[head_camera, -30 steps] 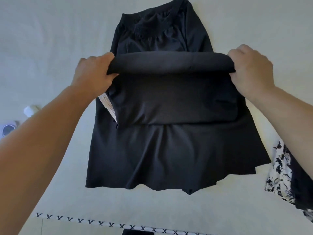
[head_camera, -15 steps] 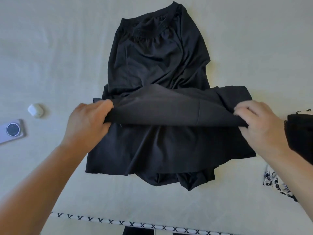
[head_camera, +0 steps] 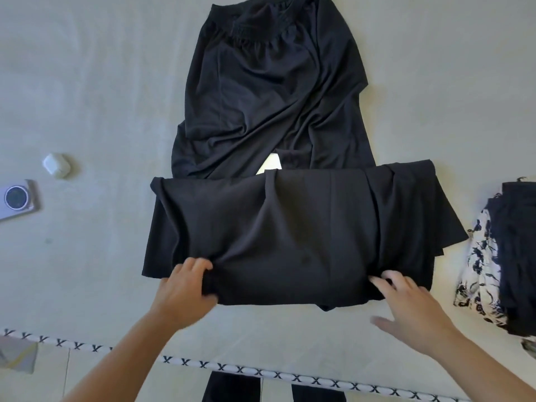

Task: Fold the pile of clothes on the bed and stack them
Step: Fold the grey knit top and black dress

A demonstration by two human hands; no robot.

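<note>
A black garment (head_camera: 269,91) lies spread on the pale bed sheet (head_camera: 101,97), its gathered waistband at the far end. The near half is folded over into a wide band (head_camera: 290,236) across the middle. My left hand (head_camera: 185,288) grips the near-left edge of that band, fingers curled into the cloth. My right hand (head_camera: 412,309) lies at the near-right edge with fingers spread, the fingertips touching the fabric. A white label (head_camera: 271,163) peeks out just beyond the fold.
A stack of dark folded clothes (head_camera: 516,256) on a black-and-white floral piece (head_camera: 478,274) sits at the right. A white earbud case (head_camera: 56,165) and a phone (head_camera: 17,198) lie at the left. The bed's near edge has X-patterned trim (head_camera: 261,372).
Both hands brought the lifted fold toward me and laid it down over the near hem. My right hand has loosened its grip and spread its fingers.
</note>
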